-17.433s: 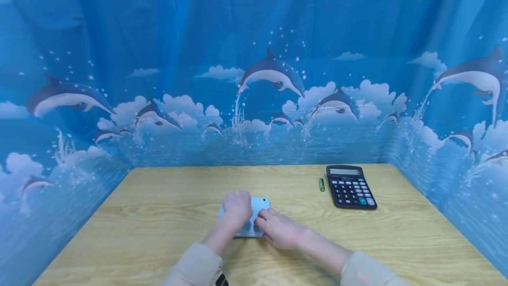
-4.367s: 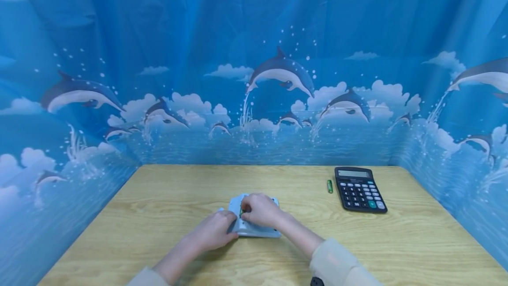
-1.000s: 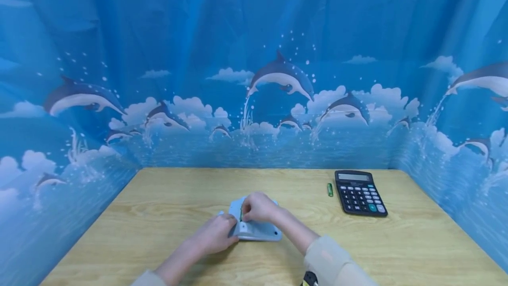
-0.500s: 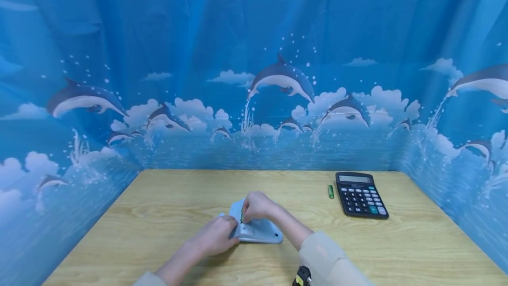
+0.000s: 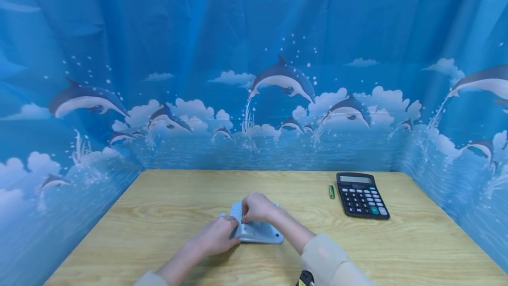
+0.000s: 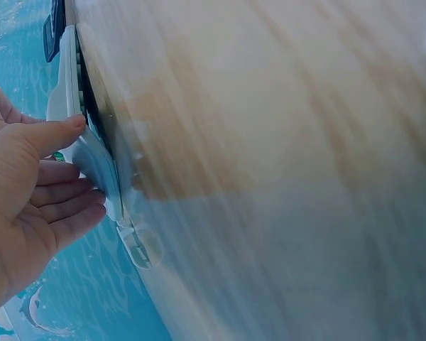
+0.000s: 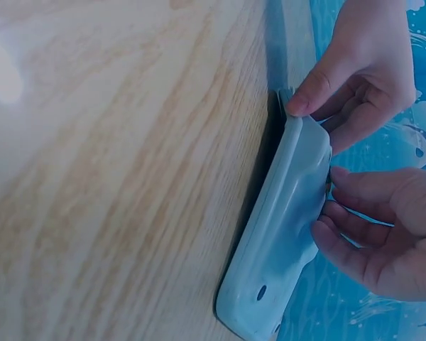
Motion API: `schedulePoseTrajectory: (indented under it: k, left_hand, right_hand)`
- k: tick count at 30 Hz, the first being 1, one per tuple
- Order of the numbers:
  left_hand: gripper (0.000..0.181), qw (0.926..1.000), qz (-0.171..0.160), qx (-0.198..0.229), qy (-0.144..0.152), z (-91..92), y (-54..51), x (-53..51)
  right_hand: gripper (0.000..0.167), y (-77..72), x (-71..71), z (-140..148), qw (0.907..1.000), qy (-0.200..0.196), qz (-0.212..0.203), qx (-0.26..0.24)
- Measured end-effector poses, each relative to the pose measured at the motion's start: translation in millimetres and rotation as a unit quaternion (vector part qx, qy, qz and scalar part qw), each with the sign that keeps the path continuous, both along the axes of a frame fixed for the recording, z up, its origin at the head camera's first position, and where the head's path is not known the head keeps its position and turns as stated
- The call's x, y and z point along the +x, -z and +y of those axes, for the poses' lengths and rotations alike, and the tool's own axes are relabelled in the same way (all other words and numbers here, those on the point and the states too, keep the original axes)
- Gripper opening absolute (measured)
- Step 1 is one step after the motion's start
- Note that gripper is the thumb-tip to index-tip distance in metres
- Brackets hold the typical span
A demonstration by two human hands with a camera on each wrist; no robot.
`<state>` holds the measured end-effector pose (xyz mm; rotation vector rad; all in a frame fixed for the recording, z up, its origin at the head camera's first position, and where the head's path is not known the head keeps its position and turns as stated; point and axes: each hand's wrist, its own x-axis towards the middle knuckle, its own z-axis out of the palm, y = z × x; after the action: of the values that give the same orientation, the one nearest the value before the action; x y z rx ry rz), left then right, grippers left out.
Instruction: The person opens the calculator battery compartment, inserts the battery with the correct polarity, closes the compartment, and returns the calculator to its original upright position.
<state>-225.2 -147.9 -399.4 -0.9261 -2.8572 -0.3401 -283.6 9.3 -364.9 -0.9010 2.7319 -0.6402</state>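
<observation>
A light blue calculator (image 5: 262, 233) lies face down near the middle of the table, its smooth back and a screw hole showing in the right wrist view. My left hand (image 5: 216, 234) grips its left end, the thumb (image 7: 305, 99) pressing on the edge. Over the raised part of the back, my right hand (image 5: 259, 208) pinches a thin green battery (image 5: 242, 218) between thumb and fingertips. The right hand and its fingers cover most of the battery and the slot under it. A small pale plastic piece (image 6: 136, 249) lies on the table past the left fingers.
A second green battery (image 5: 331, 192) lies at the back right, beside a black calculator (image 5: 362, 195) with its keys up. The wooden table (image 5: 178, 197) meets a blue dolphin curtain (image 5: 190, 144) at the back and both sides.
Long before, both hands were on the calculator's back with no battery visible there. Later the right hand holds the green battery on it. Within the last second, only slight finger shifts show.
</observation>
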Motion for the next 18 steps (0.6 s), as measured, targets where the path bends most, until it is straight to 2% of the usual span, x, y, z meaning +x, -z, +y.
schedulePoseTrajectory:
  k: [7, 12, 18]
  left_hand:
    - [0.021, 0.9999, -0.015, 0.006, 0.000, 0.8, -0.9, -0.1]
    - [0.021, 0.9998, -0.021, 0.006, 0.000, 1.0, -1.4, -0.4]
    - [0.021, 0.9998, -0.018, 0.002, 0.000, 1.1, -1.4, -0.2]
  right_hand:
    - [0.013, -1.1, 2.9, -1.7, 0.9996, 0.006, 0.025, 0.006]
    - [0.011, -1.1, 3.3, -2.3, 0.9994, 0.033, -0.008, 0.005]
    - [0.010, -2.1, 2.3, -2.5, 0.9989, 0.036, -0.030, -0.005]
